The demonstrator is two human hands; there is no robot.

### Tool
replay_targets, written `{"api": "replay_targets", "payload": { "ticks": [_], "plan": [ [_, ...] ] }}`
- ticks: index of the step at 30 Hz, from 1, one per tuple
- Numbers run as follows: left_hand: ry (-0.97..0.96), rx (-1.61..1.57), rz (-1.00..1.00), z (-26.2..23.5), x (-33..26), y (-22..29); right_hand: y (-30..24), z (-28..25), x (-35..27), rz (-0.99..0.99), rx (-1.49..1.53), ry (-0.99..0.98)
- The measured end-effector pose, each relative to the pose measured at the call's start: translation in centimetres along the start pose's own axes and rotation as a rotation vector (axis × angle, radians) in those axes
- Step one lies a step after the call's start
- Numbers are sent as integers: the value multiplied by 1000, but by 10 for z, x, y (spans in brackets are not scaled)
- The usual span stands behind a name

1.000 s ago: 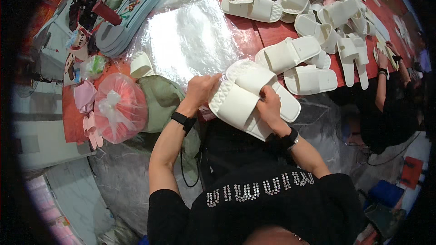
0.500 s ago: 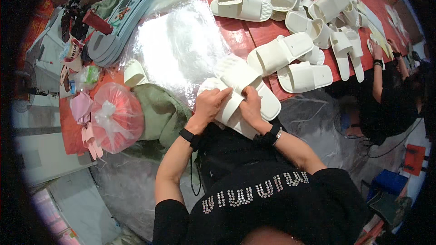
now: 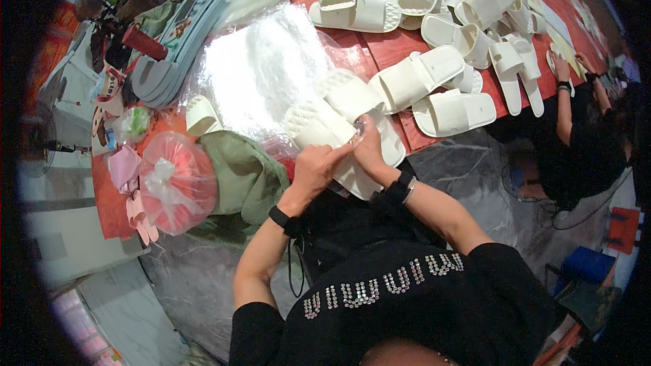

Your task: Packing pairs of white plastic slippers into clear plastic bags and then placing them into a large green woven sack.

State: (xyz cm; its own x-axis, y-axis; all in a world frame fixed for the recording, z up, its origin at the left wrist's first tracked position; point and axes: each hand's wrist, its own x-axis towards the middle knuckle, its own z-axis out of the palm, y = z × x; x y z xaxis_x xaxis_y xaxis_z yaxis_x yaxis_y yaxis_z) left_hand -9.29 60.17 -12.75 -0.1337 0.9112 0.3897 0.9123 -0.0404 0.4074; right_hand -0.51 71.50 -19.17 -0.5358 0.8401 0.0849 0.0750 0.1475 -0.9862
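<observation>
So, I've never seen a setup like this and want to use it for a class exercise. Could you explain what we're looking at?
There is no machine here: a person works with two bare hands. We look down through a wide fisheye camera worn on their head, so straight edges bend near the rim. The right hand holds a pair of white slippers; the left hand touches the left slipper, though its exact grip is unclear. On the red table lie more white slippers, shiny clear plastic and a knotted plastic bag. At far right, a co-worker's hand shows.
</observation>
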Motion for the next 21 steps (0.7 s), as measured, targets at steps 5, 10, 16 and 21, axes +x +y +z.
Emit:
{"api": "replay_targets", "payload": {
  "ticks": [5,10,16,21],
  "plan": [
    [-19,329,-125,-10,3,-27,-4,13,1,-125,-106,-236],
    [103,-63,-146,4,-35,0,-27,-29,1,251,52,-467],
    [124,-142,-372,67,-60,19,-25,-43,34,-539,-920,44],
    [36,-17,-880,85,-7,-25,31,-46,51,-242,-559,-274]
  ]
}}
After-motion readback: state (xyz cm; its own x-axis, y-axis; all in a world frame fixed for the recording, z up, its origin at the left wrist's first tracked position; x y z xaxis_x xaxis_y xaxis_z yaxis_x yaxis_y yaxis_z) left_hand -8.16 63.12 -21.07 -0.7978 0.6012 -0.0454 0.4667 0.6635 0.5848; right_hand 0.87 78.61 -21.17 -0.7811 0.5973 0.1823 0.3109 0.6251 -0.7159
